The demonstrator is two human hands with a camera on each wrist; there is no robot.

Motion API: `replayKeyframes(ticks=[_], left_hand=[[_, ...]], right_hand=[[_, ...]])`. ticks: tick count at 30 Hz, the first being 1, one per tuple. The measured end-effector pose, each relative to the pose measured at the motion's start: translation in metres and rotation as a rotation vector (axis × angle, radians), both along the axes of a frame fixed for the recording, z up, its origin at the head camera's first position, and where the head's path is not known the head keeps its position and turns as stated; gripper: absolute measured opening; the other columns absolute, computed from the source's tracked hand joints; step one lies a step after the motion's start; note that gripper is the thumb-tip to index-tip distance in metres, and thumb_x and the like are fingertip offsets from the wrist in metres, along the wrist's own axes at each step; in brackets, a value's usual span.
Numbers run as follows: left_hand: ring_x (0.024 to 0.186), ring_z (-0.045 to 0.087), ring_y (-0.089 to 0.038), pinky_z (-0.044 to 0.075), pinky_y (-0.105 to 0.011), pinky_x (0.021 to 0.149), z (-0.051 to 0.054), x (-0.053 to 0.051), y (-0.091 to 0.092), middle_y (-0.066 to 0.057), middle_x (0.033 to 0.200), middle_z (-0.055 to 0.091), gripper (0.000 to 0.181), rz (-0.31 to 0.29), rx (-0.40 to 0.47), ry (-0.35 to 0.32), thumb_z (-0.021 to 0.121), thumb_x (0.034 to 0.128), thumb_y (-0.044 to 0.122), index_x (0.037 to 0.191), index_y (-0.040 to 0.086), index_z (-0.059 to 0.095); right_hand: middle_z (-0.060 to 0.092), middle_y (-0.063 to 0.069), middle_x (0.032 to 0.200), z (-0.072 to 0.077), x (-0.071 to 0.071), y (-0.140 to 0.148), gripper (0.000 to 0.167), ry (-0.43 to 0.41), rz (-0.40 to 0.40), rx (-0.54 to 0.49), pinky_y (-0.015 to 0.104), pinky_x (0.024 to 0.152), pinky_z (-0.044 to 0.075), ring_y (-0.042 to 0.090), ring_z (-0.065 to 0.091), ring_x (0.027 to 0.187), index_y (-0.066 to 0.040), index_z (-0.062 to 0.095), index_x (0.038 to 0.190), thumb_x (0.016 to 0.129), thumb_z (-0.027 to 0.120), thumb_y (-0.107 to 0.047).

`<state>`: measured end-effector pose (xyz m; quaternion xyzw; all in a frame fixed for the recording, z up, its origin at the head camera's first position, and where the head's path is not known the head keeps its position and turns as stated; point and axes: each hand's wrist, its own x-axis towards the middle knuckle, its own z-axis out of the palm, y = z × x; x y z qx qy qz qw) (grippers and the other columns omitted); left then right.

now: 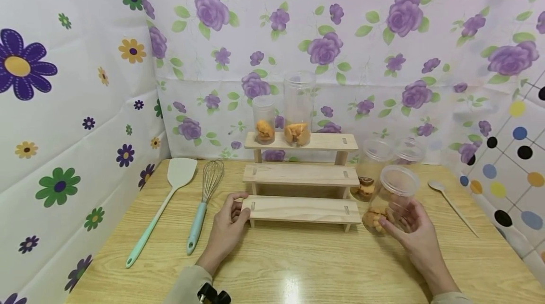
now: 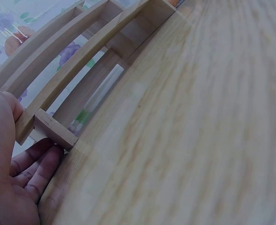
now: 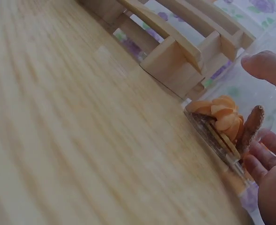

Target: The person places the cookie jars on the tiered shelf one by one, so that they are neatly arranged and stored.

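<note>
A three-step wooden display stand [image 1: 300, 207] stands mid-table. My left hand [image 1: 227, 226] grips the left end of its lowest step, fingers beside the leg in the left wrist view. On the top step are a short clear jar [image 1: 265, 117] and a tall clear jar [image 1: 299, 100], both holding orange-brown pastries. At the stand's right end, my right hand [image 1: 415, 233] holds a clear lidded jar [image 1: 393, 195] low down, thumb in front and fingers on its right side. Pastries [image 3: 227, 119] lie in the bottom of that jar. It stands on the table.
Behind the held jar are two more clear jars, one with a pastry [image 1: 365, 186] and one partly hidden [image 1: 409, 150]. A white spatula [image 1: 180, 171] and a blue-handled whisk [image 1: 197, 226] lie left. A wooden spoon [image 1: 453, 207] lies far right. Floral cloths back the table.
</note>
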<state>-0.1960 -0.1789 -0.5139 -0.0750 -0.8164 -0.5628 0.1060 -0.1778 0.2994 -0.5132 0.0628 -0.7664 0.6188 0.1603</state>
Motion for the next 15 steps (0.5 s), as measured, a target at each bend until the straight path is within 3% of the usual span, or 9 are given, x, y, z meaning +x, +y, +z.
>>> replayKeyframes(ticks=[15], left_hand=[[0.084,0.063,-0.017,0.050,-0.026,0.074,0.0012,0.0011,0.0000,-0.005,0.107,0.071,0.035,-0.001,-0.001,-0.007,0.065,0.1132,0.019,0.148,0.022,0.062]], right_hand=[[0.066,0.006,0.146,-0.0034,-0.0003,0.0019,0.073,-0.017,0.000,0.094,0.010,0.106,0.047,0.004,0.064,0.130,0.000,0.052,0.160,0.096,0.087,-0.002]])
